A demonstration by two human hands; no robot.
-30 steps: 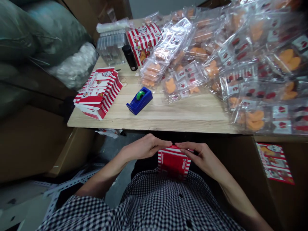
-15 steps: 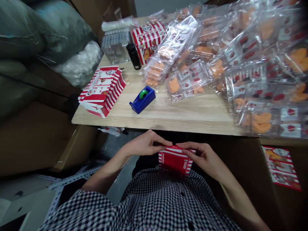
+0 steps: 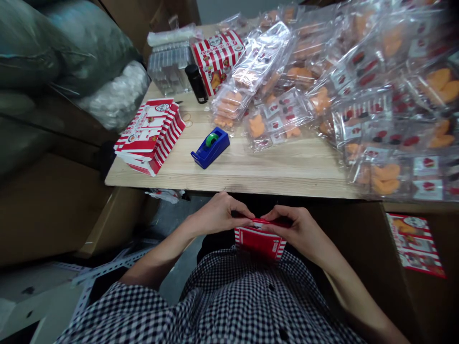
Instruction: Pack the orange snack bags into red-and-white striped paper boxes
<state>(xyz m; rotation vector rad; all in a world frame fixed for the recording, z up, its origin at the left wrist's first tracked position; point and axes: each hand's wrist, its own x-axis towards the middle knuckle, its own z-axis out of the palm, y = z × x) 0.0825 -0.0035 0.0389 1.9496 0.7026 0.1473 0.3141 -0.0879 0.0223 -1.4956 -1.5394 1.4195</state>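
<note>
Close to my body, below the table's front edge, I hold a red box (image 3: 258,243) with white-striped sides, its top edge facing up. My left hand (image 3: 224,214) pinches the left part of that top edge between thumb and fingers. My right hand (image 3: 292,225) grips the same edge further right, thumb on the near side. The fingertips of both hands almost meet at the middle, around a small white bit of the flap. What lies inside the box is hidden.
On the wooden table (image 3: 251,174) are a blue tape dispenser (image 3: 210,148), a stack of flat striped boxes (image 3: 150,136), a black cylinder (image 3: 196,84) and an upright striped box (image 3: 218,55). Clear bags of orange pieces (image 3: 385,179) pile up rightward. A printed card (image 3: 416,243) lies lower right.
My right hand has slid inward along the top edge toward my left hand, its thumb now near the middle. The view has shifted slightly.
</note>
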